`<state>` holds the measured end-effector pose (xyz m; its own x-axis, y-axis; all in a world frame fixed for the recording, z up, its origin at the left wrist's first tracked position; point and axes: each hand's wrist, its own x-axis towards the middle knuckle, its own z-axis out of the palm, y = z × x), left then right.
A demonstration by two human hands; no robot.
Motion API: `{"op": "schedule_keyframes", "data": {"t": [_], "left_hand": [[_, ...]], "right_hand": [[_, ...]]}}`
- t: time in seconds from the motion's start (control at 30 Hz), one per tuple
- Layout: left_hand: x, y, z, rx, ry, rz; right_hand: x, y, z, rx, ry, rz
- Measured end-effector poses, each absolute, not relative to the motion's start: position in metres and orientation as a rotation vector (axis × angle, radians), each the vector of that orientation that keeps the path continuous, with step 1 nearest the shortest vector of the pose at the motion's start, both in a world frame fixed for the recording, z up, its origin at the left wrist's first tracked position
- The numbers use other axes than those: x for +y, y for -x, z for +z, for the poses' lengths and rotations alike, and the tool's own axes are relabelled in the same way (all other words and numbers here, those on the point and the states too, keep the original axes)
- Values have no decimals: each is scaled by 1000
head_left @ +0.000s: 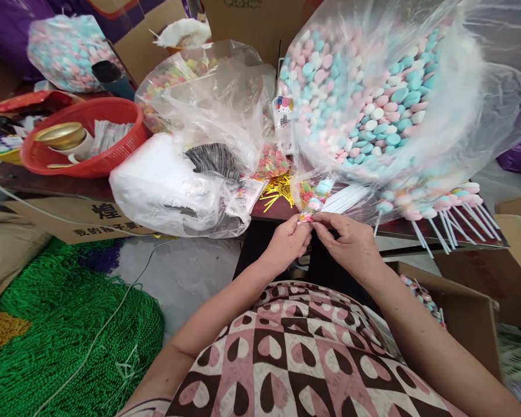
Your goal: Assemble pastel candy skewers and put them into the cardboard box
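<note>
In the middle of the head view, just over the table's front edge, my left hand [290,238] and my right hand [349,240] meet, both closed. Their fingertips pinch the near end of a small clear candy bag [313,204]. Blue, pink and gummy-coloured sweets show through it. Fingers hide the pinched part. Gold twist ties [278,190] lie scattered left of the fingertips. White sticks [346,198] lie in a bundle just beyond my right hand. Candy sticks topped with pastel sweets [443,202] rest along the table's right front edge.
A large clear bag of pastel candies [386,124] fills the back right. Gummy bags [208,87] and a white plastic bag [156,185] stand left of centre. A red basket [87,165] holds bowls. Green bead strings [91,324] cover the floor; a cardboard box [469,313] stands right.
</note>
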<state>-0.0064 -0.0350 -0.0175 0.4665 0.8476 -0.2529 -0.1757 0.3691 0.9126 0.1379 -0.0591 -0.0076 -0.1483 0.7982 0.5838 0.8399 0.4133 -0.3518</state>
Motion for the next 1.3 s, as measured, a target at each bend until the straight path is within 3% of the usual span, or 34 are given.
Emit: {"op": "schedule_keyframes", "data": {"t": [0.3,0.53,1.3], "left_hand": [[-38,5,-18,886,-957,783],[-36,5,-18,890,-925,813],[-36,3,-34,981,-992,868]], "right_hand": [[-59,-133,-10,-1991,1539,-261],[-59,-130,-10,-1973,1473,-129],[-65,-121,-18,-1977,1626,-214]]}}
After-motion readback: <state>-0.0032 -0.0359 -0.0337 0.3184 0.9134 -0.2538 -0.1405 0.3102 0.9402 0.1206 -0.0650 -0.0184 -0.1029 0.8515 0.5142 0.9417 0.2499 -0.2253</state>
